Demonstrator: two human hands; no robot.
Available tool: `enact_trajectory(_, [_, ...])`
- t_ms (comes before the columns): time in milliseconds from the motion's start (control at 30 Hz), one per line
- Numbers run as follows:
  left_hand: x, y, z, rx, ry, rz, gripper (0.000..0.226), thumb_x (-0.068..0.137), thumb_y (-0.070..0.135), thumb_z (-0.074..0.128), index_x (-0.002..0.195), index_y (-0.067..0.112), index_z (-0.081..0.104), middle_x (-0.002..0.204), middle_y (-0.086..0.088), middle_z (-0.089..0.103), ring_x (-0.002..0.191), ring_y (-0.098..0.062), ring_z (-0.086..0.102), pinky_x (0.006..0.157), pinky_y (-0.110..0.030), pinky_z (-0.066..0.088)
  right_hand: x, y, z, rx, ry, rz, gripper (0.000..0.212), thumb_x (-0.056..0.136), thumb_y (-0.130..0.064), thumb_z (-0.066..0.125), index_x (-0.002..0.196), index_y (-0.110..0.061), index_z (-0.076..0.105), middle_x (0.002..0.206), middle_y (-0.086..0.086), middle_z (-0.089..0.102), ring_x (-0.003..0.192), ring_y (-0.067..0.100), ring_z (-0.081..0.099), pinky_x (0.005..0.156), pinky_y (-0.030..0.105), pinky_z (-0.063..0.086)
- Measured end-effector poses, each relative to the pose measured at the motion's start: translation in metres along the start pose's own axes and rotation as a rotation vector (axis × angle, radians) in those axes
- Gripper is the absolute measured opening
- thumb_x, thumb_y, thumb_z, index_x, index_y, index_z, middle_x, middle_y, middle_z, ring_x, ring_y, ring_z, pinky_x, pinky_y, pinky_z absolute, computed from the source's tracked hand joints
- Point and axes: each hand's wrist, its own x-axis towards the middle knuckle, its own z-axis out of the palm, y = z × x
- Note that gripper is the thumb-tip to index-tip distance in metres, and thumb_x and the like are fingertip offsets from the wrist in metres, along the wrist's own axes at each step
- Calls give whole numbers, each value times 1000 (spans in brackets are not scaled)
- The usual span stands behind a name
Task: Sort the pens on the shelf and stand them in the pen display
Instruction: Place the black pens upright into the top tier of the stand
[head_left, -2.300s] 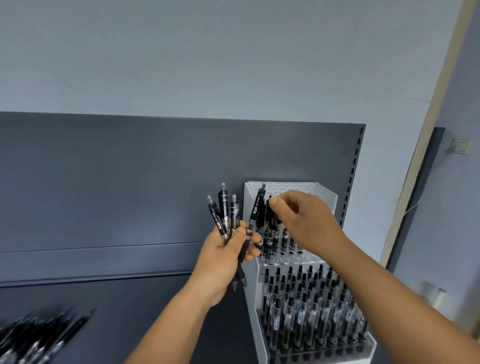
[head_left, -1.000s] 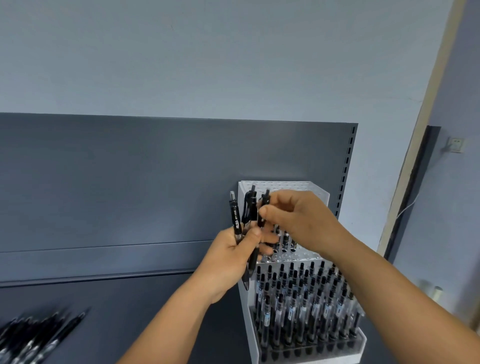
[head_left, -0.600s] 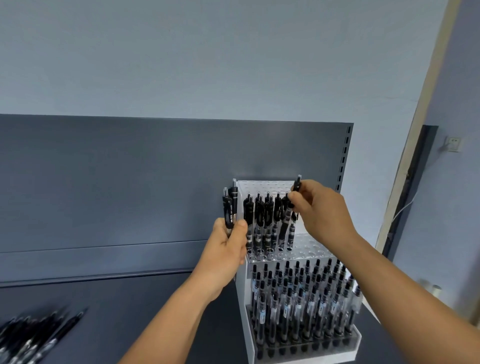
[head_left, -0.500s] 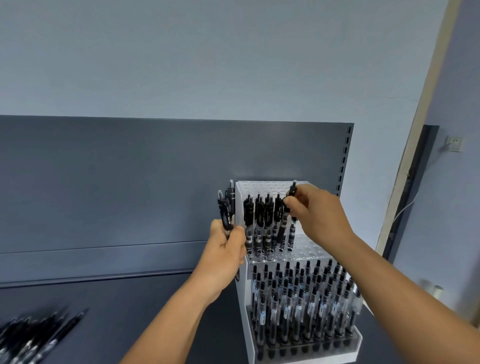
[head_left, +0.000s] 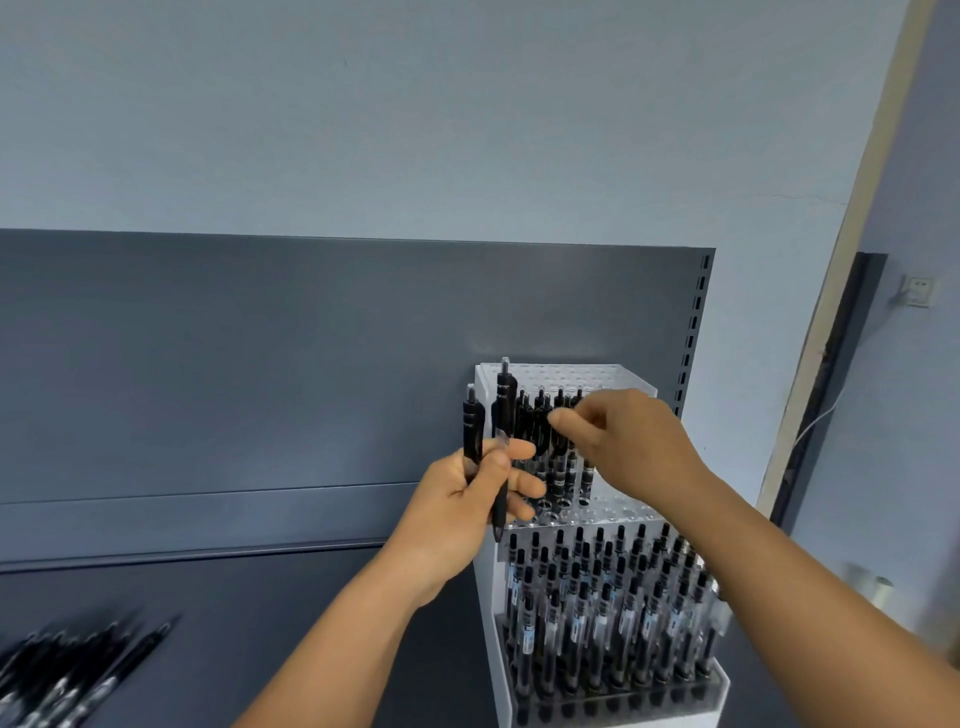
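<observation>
Our left fingers (head_left: 511, 457) clasp two pens (head_left: 488, 431); right fingers (head_left: 569, 418) hang loose, empty, at three o'clock before the display (head_left: 639, 382). Mid-transfer, we judge: next, pinch one pen and seat it upright in a free hole.

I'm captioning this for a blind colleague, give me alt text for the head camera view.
A left hand holds two black pens upright beside a white tiered pen display, while the right hand reaches toward them, apparently empty. The lower tier is packed, the upper partly filled; loose pens lie on the dark shelf.
</observation>
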Motion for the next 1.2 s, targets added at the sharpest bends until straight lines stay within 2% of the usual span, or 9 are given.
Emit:
enact_trajectory(100, [1,3,5,27,-66,-3,25,101,26,38,105,21,62,82,1,72,71,-12,63,80,-26,53,-14,-18,-13,493,-100,-80,21,90,-33,60,84,-15,68,76,-6,69,65,1,59,61,12,46])
enact_trajectory(167, [1,5,9,68,-93,0,27,100,27,38,103,21,64,86,1,73,76,-11,64,84,-27,53,-19,-24,-17,607,-169,-117,20,89,-21,64,79,-3,65,72,3,70,62,2,60,64,12,48])
enact_trajectory(333, [4,4,11,146,44,55,24,100,27,38,108,27,61,88,6,63,74,-1,57,79,-20,49,-14,-13,-25,566,111,-16,16,88,-26,62,78,-15,66,72,-1,72,70,21,68,76,42,56])
enact_trajectory(467, [4,0,5,135,189,45,17,96,39,42,93,25,51,67,6,39,54,-7,37,57,-26,38,-7,5,-25,309,288,41,19,91,-28,59,81,-11,61,71,-5,69,70,13,65,72,32,52])
enact_trajectory(533, [3,-2,5,168,173,5,25,93,45,42,91,21,42,74,3,37,61,-10,35,61,-28,35,-5,13,-18,239,261,42,19,91,-29,59,84,-11,61,75,-2,69,74,17,65,73,33,52])
enact_trajectory(700, [0,-4,4,205,123,-52,15,98,9,30,87,21,29,81,-1,33,73,-13,33,62,-24,31,1,27,0,166,175,67,21,90,-31,60,79,-12,61,76,0,70,73,17,64,69,30,50])
enact_trajectory(800, [1,-4,3,246,116,-39,16,99,5,27,92,19,29,84,3,34,79,-13,36,62,-17,33,3,28,6,93,81,71,22,90,-32,61,78,-15,60,77,2,70,71,18,63,66,28,47])
enact_trajectory(1067, [1,1,4,156,146,18,12,91,11,60,93,23,61,89,4,64,79,-4,56,73,-8,48,5,26,8,-130,-109,86,44,91,-45,56,82,-4,69,79,12,71,74,26,68,71,33,54])
enact_trajectory(1200, [2,6,8,58,140,42,22,92,8,58,102,25,66,90,8,74,86,0,67,83,-13,52,-4,16,-6,-14,28,41,42,92,-52,48,78,-15,63,70,-3,63,68,16,59,61,27,44])
